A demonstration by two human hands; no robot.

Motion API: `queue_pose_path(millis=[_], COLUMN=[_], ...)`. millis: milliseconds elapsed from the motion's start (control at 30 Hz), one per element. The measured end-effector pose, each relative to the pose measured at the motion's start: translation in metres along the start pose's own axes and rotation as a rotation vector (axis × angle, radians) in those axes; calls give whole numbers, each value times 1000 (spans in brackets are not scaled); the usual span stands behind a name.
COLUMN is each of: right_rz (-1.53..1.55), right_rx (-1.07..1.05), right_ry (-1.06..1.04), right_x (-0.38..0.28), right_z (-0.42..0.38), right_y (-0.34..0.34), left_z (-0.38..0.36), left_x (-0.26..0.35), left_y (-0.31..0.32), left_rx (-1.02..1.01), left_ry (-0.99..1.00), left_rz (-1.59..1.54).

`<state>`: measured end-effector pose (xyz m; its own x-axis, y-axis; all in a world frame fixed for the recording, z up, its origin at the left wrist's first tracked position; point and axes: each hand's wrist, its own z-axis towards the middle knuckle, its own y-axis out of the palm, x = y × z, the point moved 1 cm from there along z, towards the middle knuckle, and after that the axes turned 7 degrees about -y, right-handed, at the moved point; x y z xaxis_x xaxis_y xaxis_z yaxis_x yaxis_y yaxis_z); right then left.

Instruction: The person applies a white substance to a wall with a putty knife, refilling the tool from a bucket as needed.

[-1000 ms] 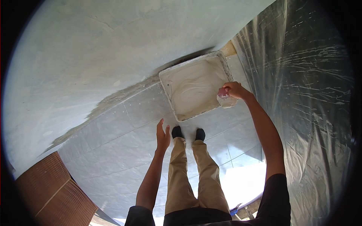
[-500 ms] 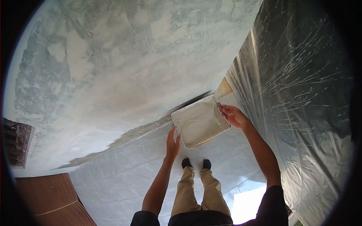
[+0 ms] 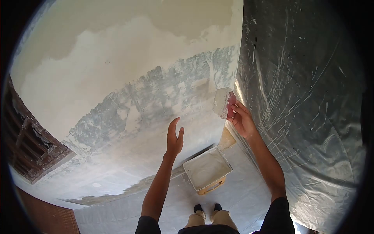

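Note:
My right hand (image 3: 243, 120) pinches the reddish handle of a flat putty scraper (image 3: 223, 103). Its pale, putty-smeared blade is up against or very near the wall (image 3: 167, 105) by the right corner; contact is hard to judge. To the left, my left hand (image 3: 175, 138) is raised before the wall, fingers apart and holding nothing. Below both hands, a shallow rectangular tray (image 3: 189, 178) holds whitish putty and rests on something yellowish-brown with a handle-like opening. The wall has a rough grey-white patchy band, with smoother cream coating above it.
Dark plastic sheeting (image 3: 296, 97) splashed with white hangs along the right side. A brown slatted window frame (image 3: 35, 140) sits in the wall at left. Grey sheeting (image 3: 163, 202) covers the floor around my feet (image 3: 208, 207). A brown woven-looking surface (image 3: 50, 208) is at lower left.
My right hand has lifted the scraper from the tray up to the wall. My left hand has left the tray's edge and risen. The view has tilted up.

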<state>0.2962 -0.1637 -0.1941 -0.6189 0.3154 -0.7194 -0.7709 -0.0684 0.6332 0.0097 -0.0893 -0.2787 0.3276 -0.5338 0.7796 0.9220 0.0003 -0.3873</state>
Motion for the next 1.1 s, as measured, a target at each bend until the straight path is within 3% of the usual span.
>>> queue_pose_path(millis=[167,367,533,833,900,967,1100], right_rz=[-122,-212,-539,-987,-1056,-1115,-1161], right_rx=[119,62,-13,-15,3,-32,-53], right_ry=[-215,-403,-671,-1221,-1307,-1536,-1642], right_x=[-65,-124,-148,-192,-196,-195,-186], right_z=[25,75,122,184,195,207,227], right_y=[38,50,48,44,46,46,43], left_z=[56,114,163,200,205,208,209], left_x=[63,121,157,171,163,157,153], left_y=[-18,-27,-35,-48,-45,-42,-40], left_rx=[102,277,446,744,814,848,878], left_ry=[197,441,549,572,556,536,512], left_rz=[43,177,329,543,759,811,879])
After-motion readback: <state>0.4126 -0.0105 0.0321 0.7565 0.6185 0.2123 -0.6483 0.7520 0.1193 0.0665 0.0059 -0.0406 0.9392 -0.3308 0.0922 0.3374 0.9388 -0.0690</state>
